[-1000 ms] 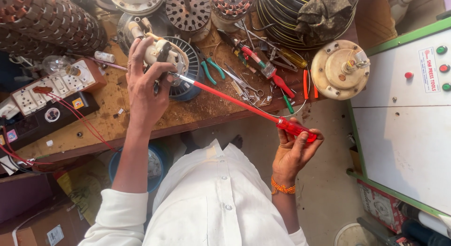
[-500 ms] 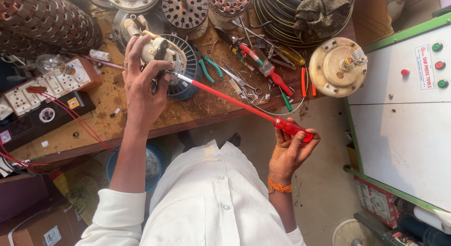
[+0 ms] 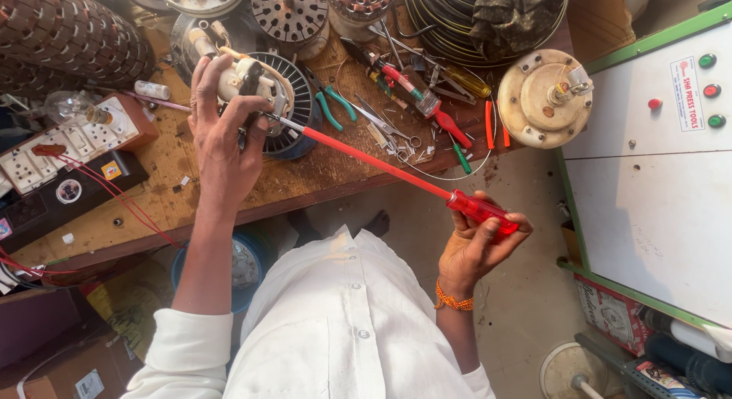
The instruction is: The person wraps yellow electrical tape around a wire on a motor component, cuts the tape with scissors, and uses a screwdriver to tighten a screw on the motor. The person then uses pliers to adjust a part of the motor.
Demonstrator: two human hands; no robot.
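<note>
On the far left of the wooden workbench, a white switchboard with sockets is seen, and red wires are trailed from it across the wood. Just right of it, the left hand is raised over the bench, its fingers closed around a small cream-coloured motor part, which is held just above a round black finned rotor. The tip of a long red screwdriver is pressed against that part beside the thumb. The shaft is slanted down and to the right, out past the bench edge, and its clear red handle is gripped in the closed right hand, on whose wrist an orange thread band is worn. Farther back on the bench, green-handled pliers, scissors and other loose hand tools are scattered. Near the bench's right end, a round cream motor cover is laid flat. At the far right, a white cabinet with a green frame is stood, coloured buttons being set near its top.
</note>
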